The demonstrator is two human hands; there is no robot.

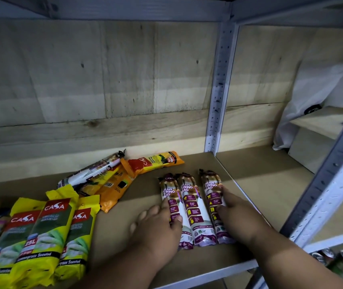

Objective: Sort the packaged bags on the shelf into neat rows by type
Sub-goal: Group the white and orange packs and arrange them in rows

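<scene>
The head view looks down onto a brown board shelf (124, 205) in a grey slotted-steel rack. Three purple-and-white drawstring bag packs (193, 207) lie side by side near the front edge, long axes running front to back. The left hand (158, 228) presses against the outer side of the leftmost pack with fingers nearly straight and the thumb lying on its face. The right hand (235, 213) does the same on the rightmost pack, fingers extended along its edge. Neither hand curls round anything.

The step in hand looks like squaring this row. A gap shows between the middle and right packs at their far ends, so an even inward squeeze, with the near ends levelled against the shelf lip, should close it. The glossy film will slide easily and may ride up if pushed hard.

To the left, three yellow Casa garbage bag packs (47, 232) form a loose overlapping row. Behind them lies an unsorted heap: two orange Casa packs (156, 161), flat and crinkled, and one more drawstring pack (91, 172) lying askew on top.
</scene>
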